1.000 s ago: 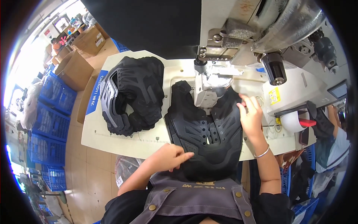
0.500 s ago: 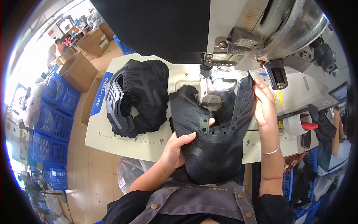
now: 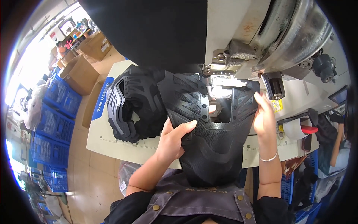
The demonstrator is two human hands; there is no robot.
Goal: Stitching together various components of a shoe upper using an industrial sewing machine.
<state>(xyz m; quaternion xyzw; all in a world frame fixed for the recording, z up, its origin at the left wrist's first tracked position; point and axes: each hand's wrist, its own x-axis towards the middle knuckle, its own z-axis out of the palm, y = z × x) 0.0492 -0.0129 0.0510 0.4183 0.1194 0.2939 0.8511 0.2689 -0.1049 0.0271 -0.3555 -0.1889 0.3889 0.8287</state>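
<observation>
"Where's the black panel (image 3: 218, 143)?"

"Just before the sewing machine (image 3: 236, 24); I see the left hand (image 3: 170, 140) pinching it, the right hand (image 3: 264, 119) at its edge, grip unclear."

"Handling?"

"Light, bendy, I'd guess; hold both sides."

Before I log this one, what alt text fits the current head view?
A person's left hand grips a black textured piece at a sewing machine, while the right hand is at its right edge. A stack of similar black pieces sits to the left on a pale table.
</observation>
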